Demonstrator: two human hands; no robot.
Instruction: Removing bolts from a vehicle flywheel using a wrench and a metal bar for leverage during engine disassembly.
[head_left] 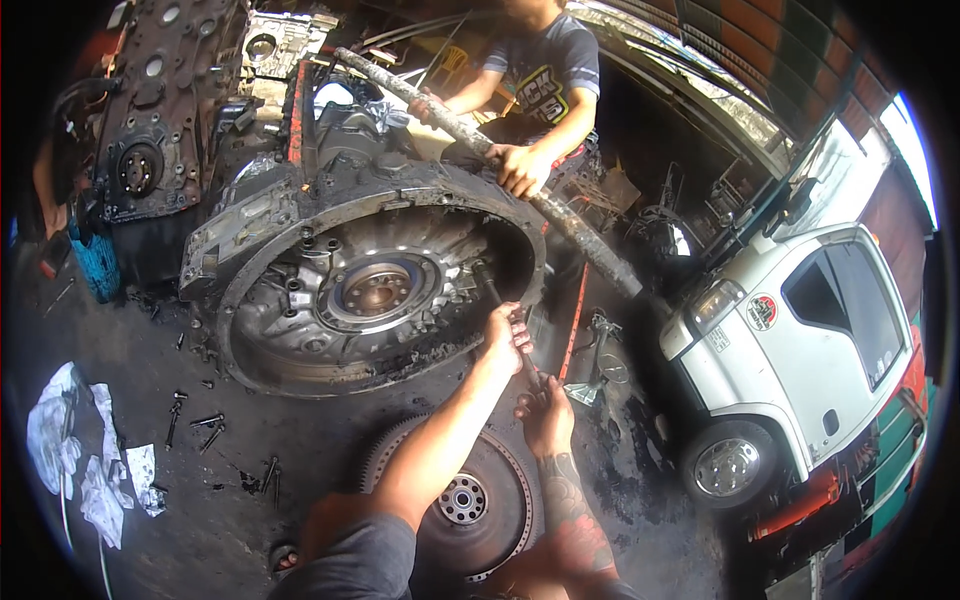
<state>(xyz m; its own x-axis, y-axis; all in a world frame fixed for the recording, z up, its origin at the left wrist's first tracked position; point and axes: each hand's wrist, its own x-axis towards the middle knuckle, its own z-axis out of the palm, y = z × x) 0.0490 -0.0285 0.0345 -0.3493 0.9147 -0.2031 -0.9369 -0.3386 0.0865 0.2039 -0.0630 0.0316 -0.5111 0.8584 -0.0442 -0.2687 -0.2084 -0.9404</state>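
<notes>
My left hand (508, 338) is closed around a slim dark metal bar (491, 288), which looks like a socket extension. The bar's far end reaches inside the right side of a large round flywheel housing (232, 345) on an engine. Nearer me, my right hand (547, 410) has its fingers curled on the lower end of the same bar. Inside the housing are a round centre flange (376, 288) and several bolts. A toothed flywheel (450, 545) lies on the floor beneath my forearms, partly hidden by them.
Across the engine, a person (540, 80) grips a long metal pipe (590, 243) slanting over the housing. Loose bolts (173, 418) and stained rags (52, 420) lie on the left floor. A white truck cab (790, 330) stands at right; an engine block (160, 100) stands at far left.
</notes>
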